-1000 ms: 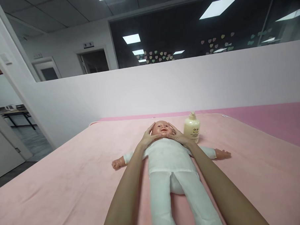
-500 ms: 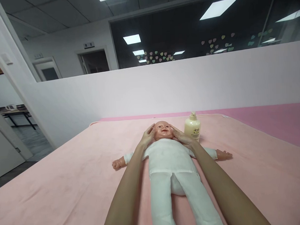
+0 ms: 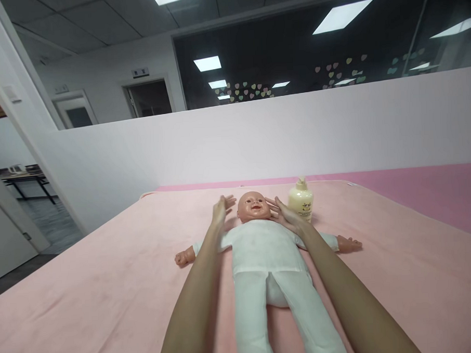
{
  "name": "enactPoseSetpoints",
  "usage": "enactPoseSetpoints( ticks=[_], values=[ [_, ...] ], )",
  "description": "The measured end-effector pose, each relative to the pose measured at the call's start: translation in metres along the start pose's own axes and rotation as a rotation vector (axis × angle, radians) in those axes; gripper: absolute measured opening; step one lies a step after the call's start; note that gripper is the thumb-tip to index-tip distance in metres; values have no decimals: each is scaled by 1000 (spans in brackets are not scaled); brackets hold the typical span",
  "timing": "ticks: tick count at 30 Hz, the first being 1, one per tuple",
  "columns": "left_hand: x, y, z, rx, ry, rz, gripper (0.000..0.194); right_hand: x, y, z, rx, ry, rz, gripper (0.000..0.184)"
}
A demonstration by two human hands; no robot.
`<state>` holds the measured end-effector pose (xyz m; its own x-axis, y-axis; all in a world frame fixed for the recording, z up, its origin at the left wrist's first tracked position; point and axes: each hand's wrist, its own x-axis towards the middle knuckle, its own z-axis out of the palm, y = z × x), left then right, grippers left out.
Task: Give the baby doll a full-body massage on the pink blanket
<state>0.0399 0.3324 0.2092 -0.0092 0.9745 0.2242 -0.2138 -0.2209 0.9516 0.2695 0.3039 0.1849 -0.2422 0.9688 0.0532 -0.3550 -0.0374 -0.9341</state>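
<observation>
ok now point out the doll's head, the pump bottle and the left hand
doll's head (image 3: 254, 207): head view, on the face
pump bottle (image 3: 300, 198): head view, upper body
left hand (image 3: 220, 209): head view, back of hand

The bottom edge crops the doll's legs (image 3: 251, 311), and the bottle's label (image 3: 306, 208) is illegibly small.

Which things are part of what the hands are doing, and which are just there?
Part of it:
doll, between the left hand and right hand
pink blanket, under the doll

Just there, it seems:
pump bottle, which nobody is holding
table, far off
</observation>
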Motion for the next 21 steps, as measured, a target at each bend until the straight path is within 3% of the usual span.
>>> enactPoseSetpoints(
  ticks=[2, 3, 6, 9, 12, 14, 16, 18, 21],
  values=[
    [4, 27, -7, -140, 206, 53, 51, 1, -7, 0, -25, 46, 21, 40],
    [4, 43, -8, -226, 242, 82, 51, 1, -11, 2, -74, 61, 25, 37],
    [0, 92, -1, -425, 180, 171, 55, -2, -34, 14, -331, 57, 8, 30],
    [-15, 116, 33, -423, 34, 187, 57, -17, -71, 28, -579, 47, -93, 25],
    [-41, 103, 85, -326, -73, 26, 60, -47, -115, 27, -644, 128, -242, 29],
    [-60, 82, 119, -308, -154, -188, 62, -71, -141, 16, -612, 187, -366, 35],
    [-74, 62, 146, -324, -351, -462, 68, -91, -160, -1, -534, 343, -553, 36],
    [-76, 50, 163, -330, -481, -611, 74, -102, -172, -15, -446, 592, -778, 34],
    [-59, 50, 175, -297, -515, -622, 79, -100, -175, -22, -448, 811, -983, 34]
  ],
)
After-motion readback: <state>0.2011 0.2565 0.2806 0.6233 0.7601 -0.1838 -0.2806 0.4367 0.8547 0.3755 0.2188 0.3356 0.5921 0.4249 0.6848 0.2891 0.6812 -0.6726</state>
